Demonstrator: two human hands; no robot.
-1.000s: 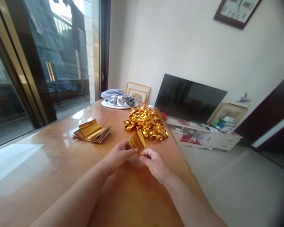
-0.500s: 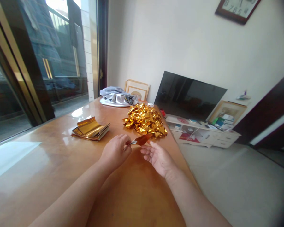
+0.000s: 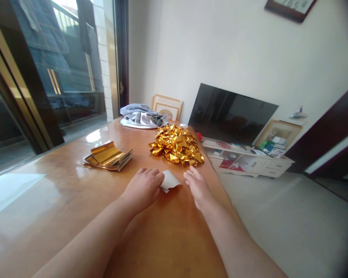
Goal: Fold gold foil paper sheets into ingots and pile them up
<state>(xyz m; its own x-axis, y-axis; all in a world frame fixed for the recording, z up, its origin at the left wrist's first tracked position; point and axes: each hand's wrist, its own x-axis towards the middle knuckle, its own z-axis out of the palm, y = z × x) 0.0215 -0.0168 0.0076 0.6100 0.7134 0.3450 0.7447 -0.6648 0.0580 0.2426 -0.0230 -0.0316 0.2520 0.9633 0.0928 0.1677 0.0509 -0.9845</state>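
Observation:
A small sheet of foil paper lies white side up on the wooden table, between my hands. My left hand rests knuckles up on its left edge, fingers curled over it and pressing it down. My right hand lies just right of the sheet with fingers stretched out flat, not touching it as far as I can see. A heap of folded gold foil pieces sits beyond my hands. A stack of flat gold sheets lies to the left.
A grey bundle of cloth lies at the table's far end. The table's right edge runs past my right hand, with pale floor beyond. A dark TV leans over a low white cabinet. Glass doors stand on the left.
The gold sheet held up in both hands a second ago has been laid on the table, white side up. My right hand let go and opened flat; my left hand presses the sheet.

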